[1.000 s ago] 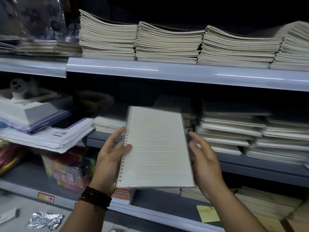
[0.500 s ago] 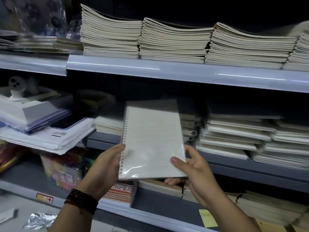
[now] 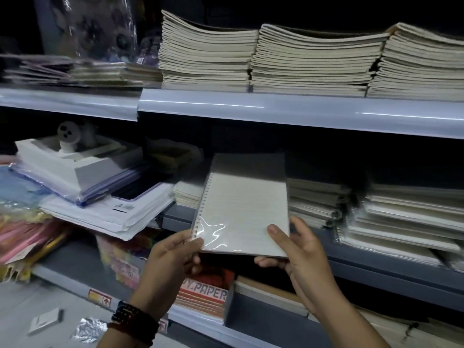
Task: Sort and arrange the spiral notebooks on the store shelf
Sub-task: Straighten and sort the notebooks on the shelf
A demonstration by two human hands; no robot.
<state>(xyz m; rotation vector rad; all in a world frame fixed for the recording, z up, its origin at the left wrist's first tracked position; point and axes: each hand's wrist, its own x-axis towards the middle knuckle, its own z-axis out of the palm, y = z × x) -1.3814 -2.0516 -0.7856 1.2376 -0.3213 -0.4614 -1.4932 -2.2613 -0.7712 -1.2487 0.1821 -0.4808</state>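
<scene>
A spiral notebook (image 3: pixel 244 204) in clear wrap, lined page up and coil on its left, reaches into the middle shelf (image 3: pixel 376 266). Its far end lies over a low stack of notebooks (image 3: pixel 188 194). My left hand (image 3: pixel 173 254) pinches its near left corner by the coil. My right hand (image 3: pixel 301 249) holds the near right corner, thumb on top and fingers beneath. To the right stand a stack of spiral notebooks (image 3: pixel 313 202) and a wider wrapped stack (image 3: pixel 406 217).
The top shelf (image 3: pixel 276 111) carries tall piles of exercise books (image 3: pixel 208 51). At left lie white paper packs (image 3: pixel 110 214), a box and a phone. The bottom shelf holds a red "PAPER" pad stack (image 3: pixel 203 297). Foil scrap lies on the floor (image 3: pixel 88 330).
Both hands slid down to the notebook's near corners. The notebook moved forward and upward into the middle shelf, over the low stack.
</scene>
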